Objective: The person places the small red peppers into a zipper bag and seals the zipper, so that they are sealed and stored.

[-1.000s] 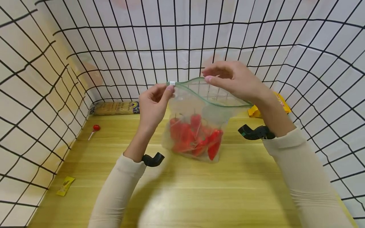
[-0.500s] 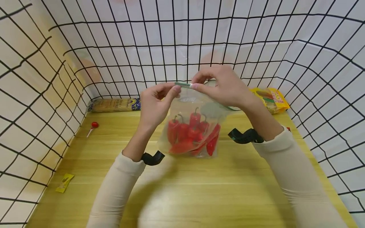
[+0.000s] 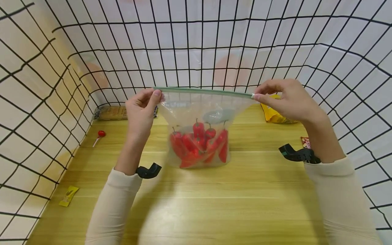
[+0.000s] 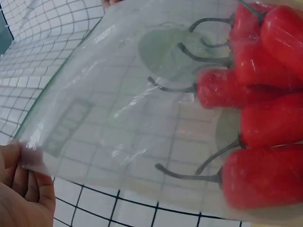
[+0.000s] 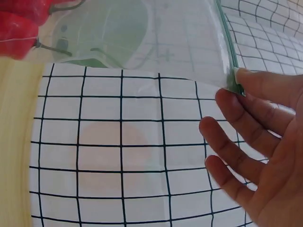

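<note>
Wire grid walls enclose a yellow wood surface. Clear zip bag held up over the middle of the surface, green zip strip stretched straight and level between both hands, bottom of the bag at or just above the wood, cannot tell which. Red peppers bunched in the bag's bottom. Left hand pinches the strip's left end, fingers curled. Right hand pinches the right end, at the white slider. Yellow packet behind right hand. Red lollipop far left, small yellow sachet near left edge.
</note>
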Tool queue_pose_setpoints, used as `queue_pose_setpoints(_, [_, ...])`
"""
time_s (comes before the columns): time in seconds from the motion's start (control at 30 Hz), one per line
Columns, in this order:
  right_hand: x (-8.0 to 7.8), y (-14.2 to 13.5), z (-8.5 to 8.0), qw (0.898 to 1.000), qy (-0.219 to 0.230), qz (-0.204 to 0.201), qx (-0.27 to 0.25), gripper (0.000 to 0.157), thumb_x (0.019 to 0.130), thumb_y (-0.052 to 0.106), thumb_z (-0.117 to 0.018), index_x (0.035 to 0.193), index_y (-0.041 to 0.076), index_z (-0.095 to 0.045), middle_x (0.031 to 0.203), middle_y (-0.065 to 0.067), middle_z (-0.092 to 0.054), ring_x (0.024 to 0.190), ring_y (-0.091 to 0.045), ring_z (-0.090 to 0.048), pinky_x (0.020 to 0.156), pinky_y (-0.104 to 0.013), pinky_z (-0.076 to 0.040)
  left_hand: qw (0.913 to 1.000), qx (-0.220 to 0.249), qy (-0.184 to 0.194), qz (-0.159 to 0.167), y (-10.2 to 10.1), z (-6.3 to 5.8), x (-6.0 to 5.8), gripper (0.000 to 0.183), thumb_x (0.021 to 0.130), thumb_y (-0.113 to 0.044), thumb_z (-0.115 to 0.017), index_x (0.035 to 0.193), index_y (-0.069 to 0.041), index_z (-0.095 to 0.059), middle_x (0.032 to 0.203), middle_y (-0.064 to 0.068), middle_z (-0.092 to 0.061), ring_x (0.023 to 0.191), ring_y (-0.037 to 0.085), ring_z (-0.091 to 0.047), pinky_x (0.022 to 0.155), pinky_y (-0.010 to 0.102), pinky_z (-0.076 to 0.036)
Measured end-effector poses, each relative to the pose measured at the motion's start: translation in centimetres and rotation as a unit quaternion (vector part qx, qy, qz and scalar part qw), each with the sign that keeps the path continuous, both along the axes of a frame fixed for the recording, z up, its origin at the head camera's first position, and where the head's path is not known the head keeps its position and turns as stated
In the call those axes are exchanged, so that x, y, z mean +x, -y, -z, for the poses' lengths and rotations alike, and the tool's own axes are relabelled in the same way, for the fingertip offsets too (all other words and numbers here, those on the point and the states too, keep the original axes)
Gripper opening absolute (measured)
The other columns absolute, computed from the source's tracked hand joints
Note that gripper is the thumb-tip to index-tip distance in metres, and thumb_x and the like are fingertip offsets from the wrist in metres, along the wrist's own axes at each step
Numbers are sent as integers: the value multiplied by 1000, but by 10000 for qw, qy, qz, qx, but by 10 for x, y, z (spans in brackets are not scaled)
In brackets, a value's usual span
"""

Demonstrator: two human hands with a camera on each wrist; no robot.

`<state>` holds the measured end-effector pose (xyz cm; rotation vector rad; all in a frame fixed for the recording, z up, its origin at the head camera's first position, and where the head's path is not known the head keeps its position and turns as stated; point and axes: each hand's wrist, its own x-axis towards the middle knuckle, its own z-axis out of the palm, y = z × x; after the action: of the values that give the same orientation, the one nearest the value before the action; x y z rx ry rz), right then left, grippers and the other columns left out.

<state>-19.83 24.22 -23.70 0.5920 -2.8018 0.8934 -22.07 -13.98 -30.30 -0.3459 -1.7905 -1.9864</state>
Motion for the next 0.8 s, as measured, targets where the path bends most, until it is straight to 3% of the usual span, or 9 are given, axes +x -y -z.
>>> queue_pose_setpoints(0.13, [-1, 22, 1, 9976, -363, -529, -248, 21, 94, 34, -64, 112, 24, -66, 107, 8, -67, 100, -8, -57, 87, -32, -43, 9994, -2, -316, 127, -14, -4, 9, 19, 89, -21, -71, 96, -4, -73, 86, 4, -73, 82, 19, -68, 83, 27, -55])
queue_pose_setpoints(0.23, [-5, 52, 3, 9917, -616, -957, -604, 25, 92, 33, -67, 116, 28, -66, 103, 12, -68, 92, -3, -62, 81, -21, -47, 9973, -51, -645, 356, -31, -7, 16, 14, 89, -15, -70, 95, -3, -73, 84, 1, -74, 78, 18, -69, 80, 27, -55])
queue_pose_setpoints(0.37, [-10, 83, 6, 9811, -1035, -1291, -1001, 21, 90, 28, -70, 111, 26, -72, 94, 11, -70, 81, -2, -61, 73, -20, -48, 9933, -218, -1006, 524, -45, -5, 22, 13, 90, -12, -69, 99, -2, -73, 88, -1, -74, 80, 17, -69, 75, 25, -55])
queue_pose_setpoints(0.47, [-8, 90, 6, 9776, -1202, -1242, -1201, 16, 89, 22, -71, 105, 22, -75, 89, 8, -70, 79, -3, -58, 71, -20, -48, 9928, -313, -979, 623, -35, 11, 22, 19, 91, -9, -68, 108, 0, -70, 95, 5, -72, 87, 20, -68, 79, 26, -55])
queue_pose_setpoints(0.57, [1, 88, 4, 9753, -1186, -1101, -1503, 14, 89, 14, -72, 101, 15, -76, 90, 3, -70, 79, -5, -58, 71, -20, -49, 9910, -708, -319, 1092, -10, 46, 17, 32, 88, -6, -70, 119, 1, -64, 106, 15, -69, 100, 27, -65, 91, 30, -53])
queue_pose_setpoints(0.63, [7, 85, 0, 9721, -1182, -1059, -1729, 13, 88, 8, -71, 100, 8, -76, 90, -3, -70, 78, -8, -58, 69, -20, -49, 9783, -1386, 472, 1466, 8, 74, 14, 45, 85, -11, -74, 127, -3, -61, 116, 15, -66, 108, 28, -63, 98, 33, -50])
queue_pose_setpoints(0.67, [9, 85, -1, 9705, -1191, -1043, -1820, 12, 88, 6, -71, 99, 5, -75, 91, -5, -70, 78, -9, -58, 69, -20, -50, 9655, -1807, 875, 1658, 16, 88, 12, 52, 83, -15, -77, 131, -7, -58, 121, 14, -65, 113, 28, -61, 101, 35, -48])
queue_pose_setpoints(0.73, [13, 83, -5, 9676, -1197, -1011, -1980, 12, 88, 3, -70, 98, 0, -74, 91, -9, -70, 77, -11, -59, 68, -20, -50, 9293, -2711, 1545, 1975, 26, 110, 11, 65, 79, -28, -81, 137, -13, -54, 128, 8, -63, 120, 27, -59, 106, 38, -44])
queue_pose_setpoints(0.8, [15, 82, -6, 9650, -1215, -948, -2124, 12, 88, 1, -69, 98, -3, -73, 90, -11, -70, 76, -12, -59, 67, -20, -50, 8950, -3418, 1925, 2123, 31, 126, 12, 68, 76, -38, -83, 135, -18, -56, 130, 2, -63, 121, 23, -59, 106, 39, -44])
